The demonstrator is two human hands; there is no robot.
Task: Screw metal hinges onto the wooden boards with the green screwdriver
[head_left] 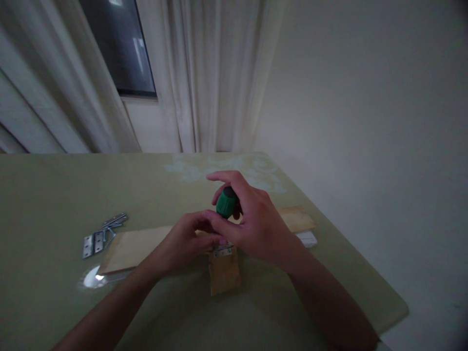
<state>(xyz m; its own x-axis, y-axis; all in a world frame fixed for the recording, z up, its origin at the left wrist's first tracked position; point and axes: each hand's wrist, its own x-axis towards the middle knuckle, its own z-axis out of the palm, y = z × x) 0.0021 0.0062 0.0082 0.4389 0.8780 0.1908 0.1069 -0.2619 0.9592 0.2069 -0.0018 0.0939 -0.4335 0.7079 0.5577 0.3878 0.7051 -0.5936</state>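
A screwdriver with a green and black handle (226, 203) stands upright in my right hand (256, 214), whose thumb and fingers close round the handle. Its shaft and tip are hidden behind my hands. Just below the handle, my left hand (190, 236) has its fingers pinched together over a metal hinge (223, 251); what they pinch, if anything, I cannot make out. The hinge lies on a small wooden block (224, 275) that points toward me. Behind the hands is a longer wooden board (137, 246), partly covered by my left wrist.
Left of the board lie another hinge (92, 244), several screws (109, 233) and a further metal piece (116, 219). A wooden piece (298, 219) and a white object (306, 239) show beyond my right wrist. The green table (54, 195) ends at a wall on the right.
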